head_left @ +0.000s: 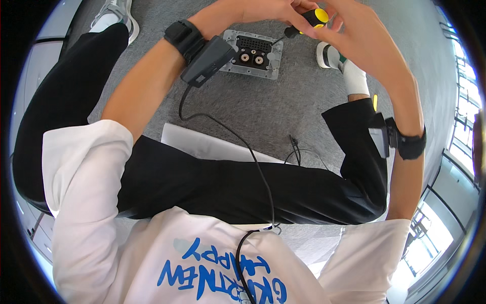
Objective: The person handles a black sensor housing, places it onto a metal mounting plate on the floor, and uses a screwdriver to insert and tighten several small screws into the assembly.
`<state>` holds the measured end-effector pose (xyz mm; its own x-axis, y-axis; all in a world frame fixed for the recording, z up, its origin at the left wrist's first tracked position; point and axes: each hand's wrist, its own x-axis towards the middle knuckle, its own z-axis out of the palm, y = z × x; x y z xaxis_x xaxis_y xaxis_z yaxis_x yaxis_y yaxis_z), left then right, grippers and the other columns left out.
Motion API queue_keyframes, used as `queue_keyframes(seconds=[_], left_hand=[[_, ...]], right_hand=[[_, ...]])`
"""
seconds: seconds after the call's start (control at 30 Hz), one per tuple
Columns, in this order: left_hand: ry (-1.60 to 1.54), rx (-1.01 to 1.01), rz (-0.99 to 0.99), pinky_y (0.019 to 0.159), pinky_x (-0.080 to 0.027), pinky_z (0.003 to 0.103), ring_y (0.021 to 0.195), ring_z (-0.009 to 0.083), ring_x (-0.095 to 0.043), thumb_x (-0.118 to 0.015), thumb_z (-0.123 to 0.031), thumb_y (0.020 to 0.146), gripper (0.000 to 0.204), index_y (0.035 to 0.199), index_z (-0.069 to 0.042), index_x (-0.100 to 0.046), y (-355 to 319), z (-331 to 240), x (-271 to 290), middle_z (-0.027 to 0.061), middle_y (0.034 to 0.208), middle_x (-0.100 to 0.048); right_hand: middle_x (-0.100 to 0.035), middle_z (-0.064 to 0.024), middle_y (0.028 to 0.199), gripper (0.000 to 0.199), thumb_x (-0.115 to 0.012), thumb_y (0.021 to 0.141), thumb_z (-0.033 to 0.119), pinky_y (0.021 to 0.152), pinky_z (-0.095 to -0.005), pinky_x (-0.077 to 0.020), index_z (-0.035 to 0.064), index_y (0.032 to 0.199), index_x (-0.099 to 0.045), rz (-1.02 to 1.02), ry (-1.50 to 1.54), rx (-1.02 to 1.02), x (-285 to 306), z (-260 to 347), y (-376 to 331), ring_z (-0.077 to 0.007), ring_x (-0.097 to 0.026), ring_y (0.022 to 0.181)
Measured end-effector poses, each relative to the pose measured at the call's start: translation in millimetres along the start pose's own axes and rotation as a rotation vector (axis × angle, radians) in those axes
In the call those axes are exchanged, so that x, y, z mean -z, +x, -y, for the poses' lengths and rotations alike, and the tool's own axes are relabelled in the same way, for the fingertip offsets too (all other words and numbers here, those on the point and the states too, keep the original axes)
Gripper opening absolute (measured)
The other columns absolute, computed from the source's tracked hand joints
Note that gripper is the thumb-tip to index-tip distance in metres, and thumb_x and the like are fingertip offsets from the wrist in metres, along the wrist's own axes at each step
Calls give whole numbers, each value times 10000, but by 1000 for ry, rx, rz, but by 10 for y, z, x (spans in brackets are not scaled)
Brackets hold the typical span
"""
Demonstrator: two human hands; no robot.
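Note:
A screwdriver with a black and yellow handle slants over the carpet at the top, its thin shaft pointing down-left. My left hand has its fingers closed round the handle from the left. From the right, the fingers of my right hand are bent against the same handle; some fingertips are hidden. Below my left hand lies a grey metal plate with a black insert holding two round metal contacts and rows of small holes. The shaft's tip reaches the plate's upper right part; I cannot tell whether it sits in a screw.
Dark box-shaped devices are strapped to my left wrist and right wrist. A black cable runs from the left one across my leg. Beyond my leg lie a white sheet and thin dark cables. My shoes rest on grey carpet.

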<state>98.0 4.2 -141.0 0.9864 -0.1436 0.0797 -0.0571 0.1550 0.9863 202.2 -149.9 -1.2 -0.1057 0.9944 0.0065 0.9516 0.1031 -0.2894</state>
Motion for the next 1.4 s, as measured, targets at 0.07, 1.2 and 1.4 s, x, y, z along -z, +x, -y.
queue_keyframes(seconds=[0.07, 1.2, 1.4], left_hand=[[45, 69, 42, 865, -474, 278, 999, 104, -593, -737, -102, 891, 418, 1278, -11, -607, 34, -21, 26, 5, 1103, -661], [-14, -15, 40, 915, -496, 283, 966, 118, -629, -799, -71, 832, 484, 1283, -6, -637, -88, 19, 73, 10, 1101, -687], [-59, 84, 107, 948, -516, 295, 984, 107, -637, -765, -75, 874, 474, 1318, -6, -614, -74, -28, 74, 17, 1132, -680]], right_hand=[[-637, -155, 747, 271, -685, 902, 267, 667, -368, -519, 36, 1041, -714, -118, -1, 99, -226, -289, -141, -304, -651, 716], [-600, -191, 892, 263, -688, 860, 198, 758, -450, -497, 33, 1052, -615, 89, -1, -5, -107, -117, -39, -390, -613, 859], [-634, -187, 946, 361, -685, 889, 348, 766, -442, -526, 41, 1067, -622, 412, -268, -404, -6, 179, 154, -384, -648, 893]])
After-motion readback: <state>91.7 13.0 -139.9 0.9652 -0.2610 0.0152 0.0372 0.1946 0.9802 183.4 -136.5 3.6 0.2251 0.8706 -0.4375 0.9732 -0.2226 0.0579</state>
